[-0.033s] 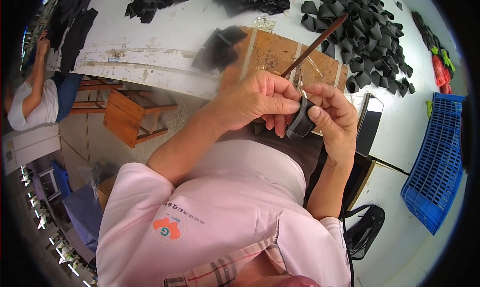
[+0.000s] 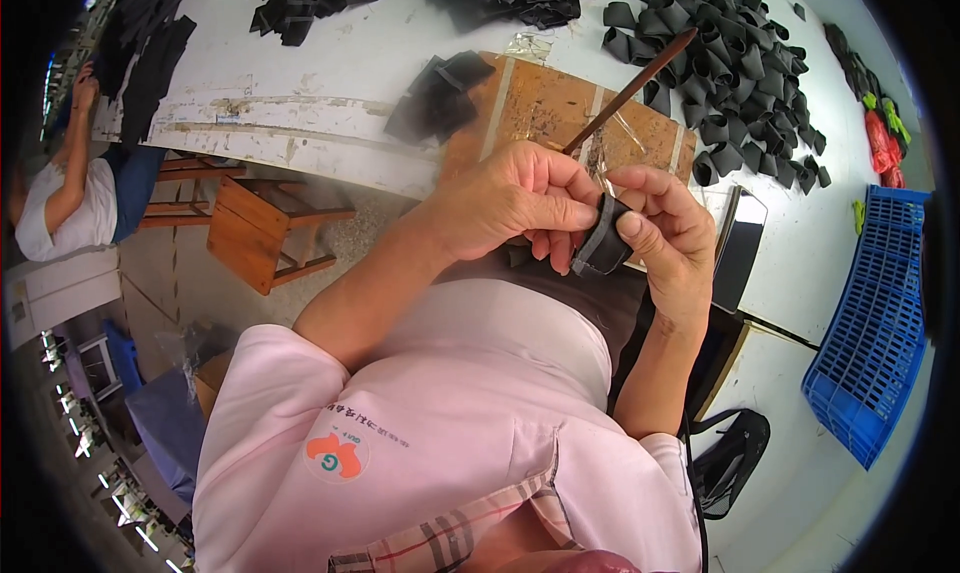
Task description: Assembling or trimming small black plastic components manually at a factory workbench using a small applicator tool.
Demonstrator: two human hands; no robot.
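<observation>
My left hand [image 2: 515,205] is closed around a thin brown stick [image 2: 632,86] that slants up and to the right over the table; its thumb also presses on a small folded black piece with a grey band [image 2: 600,241]. My right hand [image 2: 668,238] grips that piece from the right, thumb on its front. Both hands meet just in front of my chest, at the near edge of a brown work board [image 2: 540,108] on the white table [image 2: 330,63].
A heap of folded black pieces [image 2: 740,63] lies at the back right, and a small black stack [image 2: 440,95] sits by the board. A dark flat slab [image 2: 740,245], a blue crate [image 2: 880,323], a black bag [image 2: 730,453] and a wooden stool [image 2: 265,228] are nearby. Another person [image 2: 70,198] sits far left.
</observation>
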